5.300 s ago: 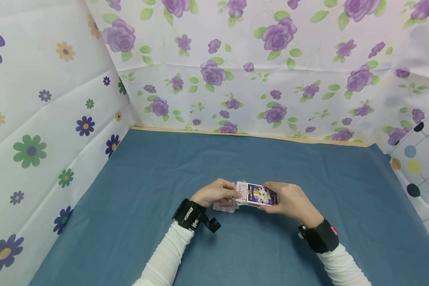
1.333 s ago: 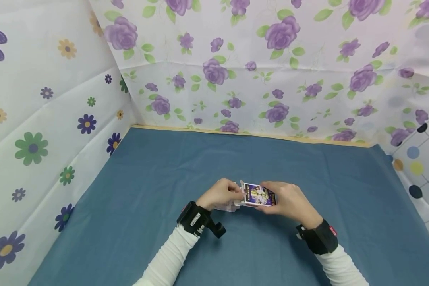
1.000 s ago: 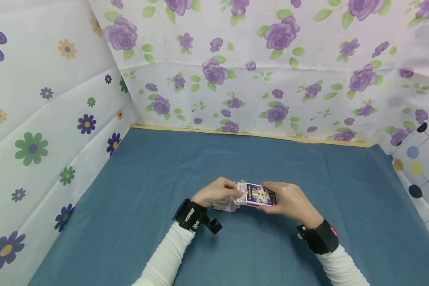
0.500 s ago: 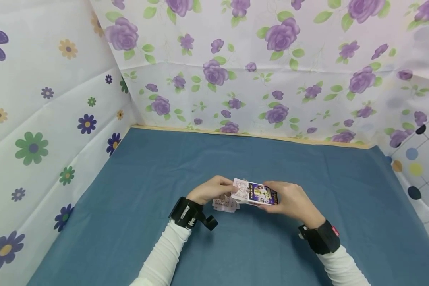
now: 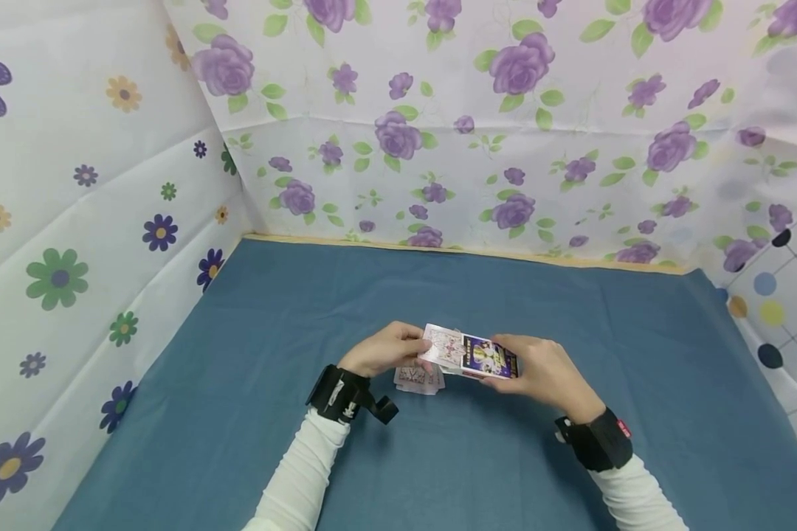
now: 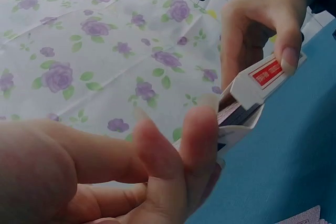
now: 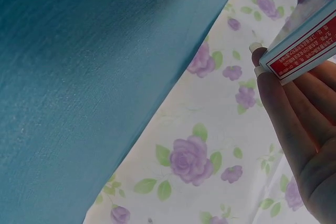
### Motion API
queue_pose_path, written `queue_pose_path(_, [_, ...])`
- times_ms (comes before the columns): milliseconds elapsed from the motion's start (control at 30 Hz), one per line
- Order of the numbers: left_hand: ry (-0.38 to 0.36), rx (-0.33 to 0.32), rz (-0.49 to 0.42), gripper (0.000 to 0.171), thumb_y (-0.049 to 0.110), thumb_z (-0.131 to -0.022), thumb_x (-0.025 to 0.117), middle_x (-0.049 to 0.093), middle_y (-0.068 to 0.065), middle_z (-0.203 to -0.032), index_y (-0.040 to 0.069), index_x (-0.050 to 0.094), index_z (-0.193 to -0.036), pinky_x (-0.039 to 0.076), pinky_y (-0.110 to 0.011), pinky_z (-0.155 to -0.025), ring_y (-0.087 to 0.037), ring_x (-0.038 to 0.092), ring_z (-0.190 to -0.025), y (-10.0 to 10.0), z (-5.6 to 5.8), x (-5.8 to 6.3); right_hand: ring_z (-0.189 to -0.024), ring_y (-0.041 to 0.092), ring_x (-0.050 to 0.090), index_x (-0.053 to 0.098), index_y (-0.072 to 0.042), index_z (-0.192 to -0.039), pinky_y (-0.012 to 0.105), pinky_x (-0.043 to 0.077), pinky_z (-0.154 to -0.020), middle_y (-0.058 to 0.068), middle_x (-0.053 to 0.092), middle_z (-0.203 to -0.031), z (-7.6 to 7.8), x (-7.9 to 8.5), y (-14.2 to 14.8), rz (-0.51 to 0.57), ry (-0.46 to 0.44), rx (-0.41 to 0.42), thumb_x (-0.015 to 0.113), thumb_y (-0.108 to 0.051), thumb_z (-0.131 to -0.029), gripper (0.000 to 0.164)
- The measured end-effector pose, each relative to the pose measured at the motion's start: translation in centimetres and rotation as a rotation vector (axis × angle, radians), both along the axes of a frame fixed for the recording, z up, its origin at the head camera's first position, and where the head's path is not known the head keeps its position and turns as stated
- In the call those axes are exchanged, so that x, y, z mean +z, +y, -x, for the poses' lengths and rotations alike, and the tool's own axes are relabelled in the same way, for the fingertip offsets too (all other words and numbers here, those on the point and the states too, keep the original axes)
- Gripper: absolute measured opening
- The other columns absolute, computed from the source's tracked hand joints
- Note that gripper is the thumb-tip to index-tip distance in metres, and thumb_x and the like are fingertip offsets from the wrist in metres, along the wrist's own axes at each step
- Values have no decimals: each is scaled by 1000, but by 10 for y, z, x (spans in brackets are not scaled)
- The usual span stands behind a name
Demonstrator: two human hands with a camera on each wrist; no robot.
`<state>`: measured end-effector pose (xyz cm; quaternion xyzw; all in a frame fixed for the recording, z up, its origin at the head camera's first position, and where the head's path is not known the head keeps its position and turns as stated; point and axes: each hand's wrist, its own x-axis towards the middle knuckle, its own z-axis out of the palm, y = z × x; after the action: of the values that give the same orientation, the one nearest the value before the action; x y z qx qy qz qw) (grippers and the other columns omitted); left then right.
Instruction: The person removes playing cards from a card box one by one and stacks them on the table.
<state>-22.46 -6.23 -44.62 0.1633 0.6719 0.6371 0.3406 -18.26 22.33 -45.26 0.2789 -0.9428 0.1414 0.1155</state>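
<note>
My right hand grips a purple and black playing card box between thumb and fingers, its open end facing left. Playing cards with red-patterned backs stick well out of that end. My left hand pinches them by their far left edge. In the left wrist view, the raised flap of the card box shows, with the inner edges of cards behind it. Below the left hand, a loose pile of cards lies on the cloth, partly covered by the fingers in the head view.
A blue cloth covers the table. White sheets with purple flowers stand behind it, and a flowered sheet hangs at the left. Both wrists wear black straps.
My left hand went to the box mouth, then drew back leftward and slightly up, pulling cards further out. The right hand and box stay nearly in place.
</note>
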Motion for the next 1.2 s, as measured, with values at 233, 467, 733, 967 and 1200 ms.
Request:
queue_pose_path(233, [-13,138,-5,17,4,-99,51,54,0,-75,-9,59,-104,45,-25,-70,-9,64,-71,0,2,-1,-82,14,66,67,-8,-120,31,50,-66,8,72,-108,1,-1,2,6,1,-7,81,-50,-71,66])
queue_pose_path(467, [-49,375,5,38,1,-94,57,61,-3,-78,-8,48,-131,49,-28,-74,-9,61,-67,-5,7,-4,-84,14,66,67,-9,-121,32,50,-68,8,72,-108,0,-3,5,5,-17,-19,82,-49,-72,65])
queue_pose_path(733, [-15,471,44,31,11,-95,62,60,-2,-80,0,61,-123,45,-26,-67,-11,55,-69,-12,13,-13,-81,12,64,67,-9,-121,31,49,-67,7,72,-107,1,-5,9,8,-27,-25,81,-50,-72,65])
queue_pose_path(967, [-78,516,30,32,14,-96,61,56,2,-77,-7,62,-120,42,-21,-62,-7,49,-66,-15,21,-29,-79,10,61,67,-9,-120,29,47,-66,7,72,-106,2,-5,10,18,-57,-30,79,-51,-74,63])
queue_pose_path(1200, [-46,417,201,27,19,-95,63,55,0,-71,-4,68,-108,38,-22,-58,-10,46,-62,-24,27,-41,-80,10,61,67,-9,-120,29,47,-67,7,72,-107,1,-6,11,14,-66,-26,80,-50,-74,64])
